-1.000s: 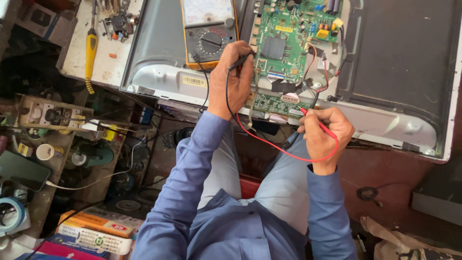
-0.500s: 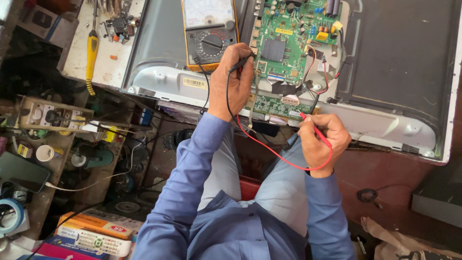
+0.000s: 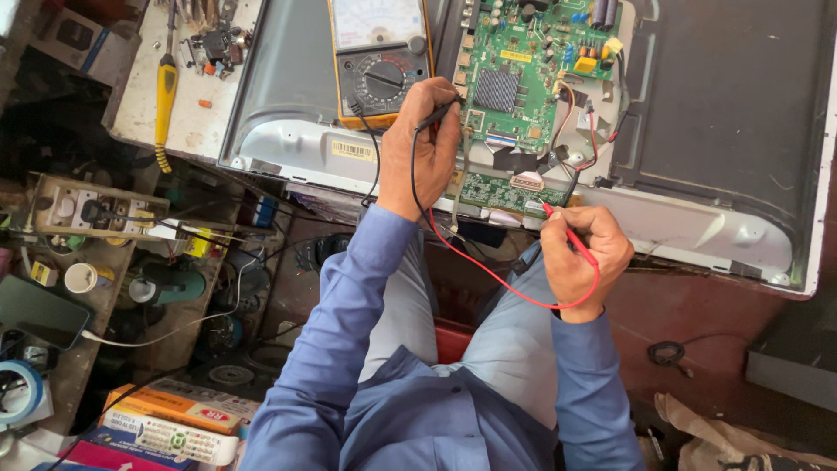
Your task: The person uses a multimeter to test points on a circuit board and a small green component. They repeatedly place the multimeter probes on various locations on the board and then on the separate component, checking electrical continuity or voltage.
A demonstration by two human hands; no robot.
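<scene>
An opened flat television (image 3: 724, 113) lies back-up on the bench, with a green circuit board (image 3: 523, 78) exposed. My left hand (image 3: 423, 148) grips a black test probe (image 3: 436, 115), its tip against the board's left edge. My right hand (image 3: 580, 253) grips a red test probe (image 3: 565, 228), its tip touching the small lower board strip (image 3: 497, 194). Red and black leads loop down between my hands. A yellow analog multimeter (image 3: 379, 57) rests on the television, just above my left hand.
A yellow-handled screwdriver (image 3: 164, 96) lies on the white bench at the upper left. Cluttered shelves with a power strip (image 3: 83, 209), tape rolls, a dark phone (image 3: 39, 310) and boxes (image 3: 174, 419) fill the left side. Red floor shows at the right.
My right hand has drawn slightly down and in, with the red probe tip now on the lower board strip. My left hand stays on the board with the black probe.
</scene>
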